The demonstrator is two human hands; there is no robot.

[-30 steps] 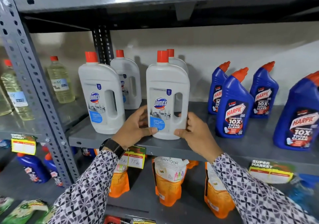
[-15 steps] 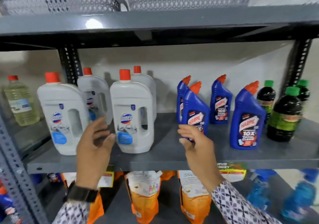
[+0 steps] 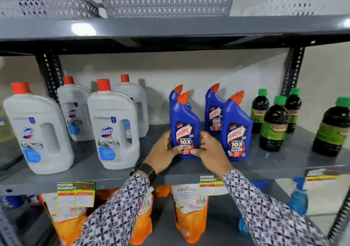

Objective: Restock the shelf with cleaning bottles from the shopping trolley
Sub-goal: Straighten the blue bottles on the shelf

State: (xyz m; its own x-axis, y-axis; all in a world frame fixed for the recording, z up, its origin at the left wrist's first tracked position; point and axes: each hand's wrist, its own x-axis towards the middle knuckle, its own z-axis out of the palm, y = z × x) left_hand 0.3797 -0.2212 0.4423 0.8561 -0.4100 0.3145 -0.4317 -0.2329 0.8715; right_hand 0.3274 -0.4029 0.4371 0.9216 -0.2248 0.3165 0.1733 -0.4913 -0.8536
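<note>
A blue Harpic bottle (image 3: 184, 124) with an orange cap stands upright near the front of the grey shelf (image 3: 121, 177). My left hand (image 3: 163, 153) grips its lower left side and my right hand (image 3: 209, 151) grips its lower right side. Three more blue Harpic bottles stand around it: one (image 3: 236, 130) to the right, one (image 3: 214, 111) behind right, and one (image 3: 175, 94) mostly hidden behind. Several white Domex bottles, such as the nearest one (image 3: 113, 130), stand to the left. The shopping trolley is out of view.
Dark bottles with green caps (image 3: 273, 126) stand at the shelf's right. Grey mesh baskets (image 3: 166, 5) sit on the shelf above. Orange refill pouches (image 3: 189, 213) and price tags (image 3: 75, 194) are on and under the front edge. A perforated upright (image 3: 50, 75) stands behind the Domex bottles.
Both hands left the white Domex bottle, moved right along the shelf and closed on the front Harpic bottle. My view shifted right and up.
</note>
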